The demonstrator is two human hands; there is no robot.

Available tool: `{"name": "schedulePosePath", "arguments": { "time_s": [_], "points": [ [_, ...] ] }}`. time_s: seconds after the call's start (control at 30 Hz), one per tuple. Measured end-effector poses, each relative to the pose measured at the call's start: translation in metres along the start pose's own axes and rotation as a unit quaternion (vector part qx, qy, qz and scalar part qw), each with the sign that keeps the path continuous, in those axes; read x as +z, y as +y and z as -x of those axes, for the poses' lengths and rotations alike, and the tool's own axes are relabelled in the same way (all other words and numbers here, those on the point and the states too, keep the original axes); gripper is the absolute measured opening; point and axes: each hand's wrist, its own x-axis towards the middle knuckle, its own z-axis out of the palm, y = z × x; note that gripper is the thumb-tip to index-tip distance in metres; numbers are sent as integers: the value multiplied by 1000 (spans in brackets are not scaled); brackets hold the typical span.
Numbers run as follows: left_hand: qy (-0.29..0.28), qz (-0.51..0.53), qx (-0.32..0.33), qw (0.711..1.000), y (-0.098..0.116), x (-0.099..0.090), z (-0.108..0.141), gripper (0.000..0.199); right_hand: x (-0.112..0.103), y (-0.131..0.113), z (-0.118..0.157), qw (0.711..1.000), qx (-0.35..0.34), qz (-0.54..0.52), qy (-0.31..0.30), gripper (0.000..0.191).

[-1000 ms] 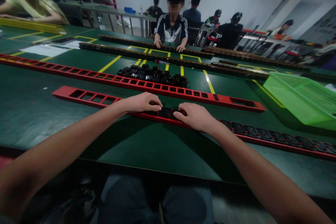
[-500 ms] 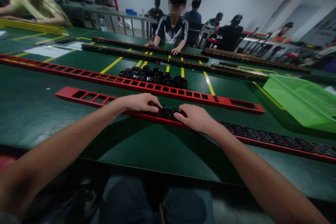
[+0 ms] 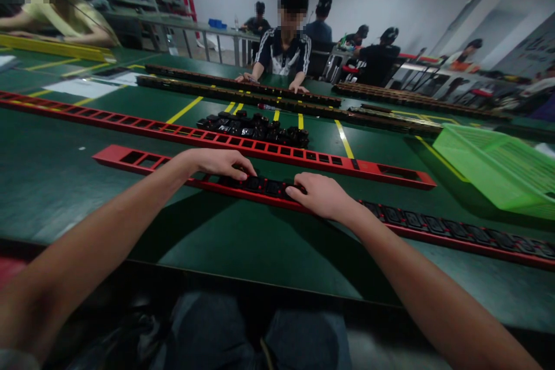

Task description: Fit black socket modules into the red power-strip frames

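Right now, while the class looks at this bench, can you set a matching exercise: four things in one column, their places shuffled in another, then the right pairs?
1. green basket
2. pile of black parts
3. yellow rail
4. left hand

A. at the nearer red rail
B. in front of the person in pale yellow
C. just beyond the farther red rail
D. at the picture's right edge

Pairs: 1-D, 2-C, 3-B, 4-A
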Motion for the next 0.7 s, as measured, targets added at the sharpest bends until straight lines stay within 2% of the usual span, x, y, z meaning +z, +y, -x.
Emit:
{"name": "schedulePosePath", "arguments": {
  "time_s": [0.2, 0.5, 0.7],
  "points": [
    [9, 8, -15, 1000, 3, -1, 1, 35, 0, 0, 0, 1000, -3, 3, 7, 38],
    [7, 7, -4, 1000, 1, 6, -3, 39, 0, 0, 1, 1000, -10, 11, 10, 38],
    [-4, 0, -11, 1000, 12, 6, -13, 36, 0, 1, 0, 1000, -11, 12, 9, 38]
  ]
}}
